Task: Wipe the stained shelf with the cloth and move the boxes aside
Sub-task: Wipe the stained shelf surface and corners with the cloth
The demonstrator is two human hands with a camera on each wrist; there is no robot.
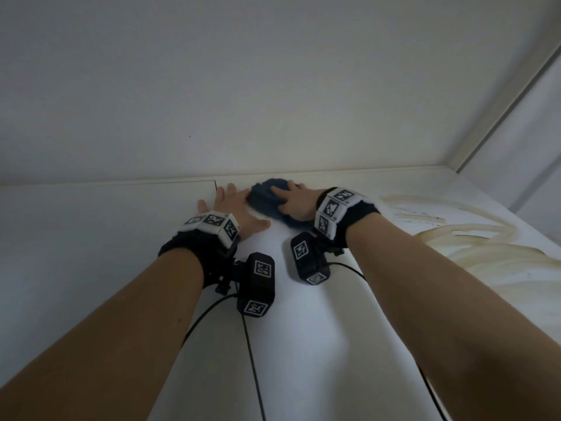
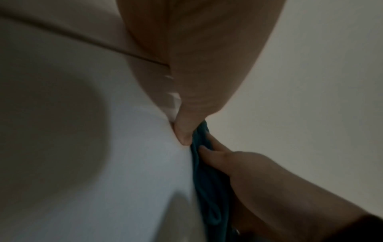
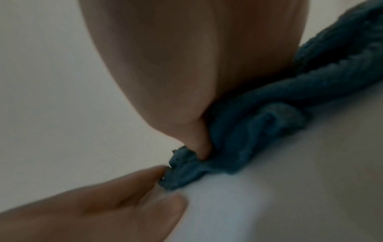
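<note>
We reach both arms up: our right hand (image 1: pixel 293 202) grips the bunched blue cloth (image 1: pixel 267 194) against the white shelf (image 1: pixel 106 226), near its back edge. Our left hand (image 1: pixel 233 208) lies flat, fingers spread, just beside the cloth.

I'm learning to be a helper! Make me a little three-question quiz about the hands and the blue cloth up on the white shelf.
1. True or false: the left hand is the one on the blue cloth.
2. Which hand lies with spread, straight fingers on the white shelf? A) left B) right C) neither
3. Fill in: the yellowish smears lie on the person's ____ side of the cloth.

Key
1. False: the right hand presses the cloth; the left lies just beside it.
2. A
3. right
</note>
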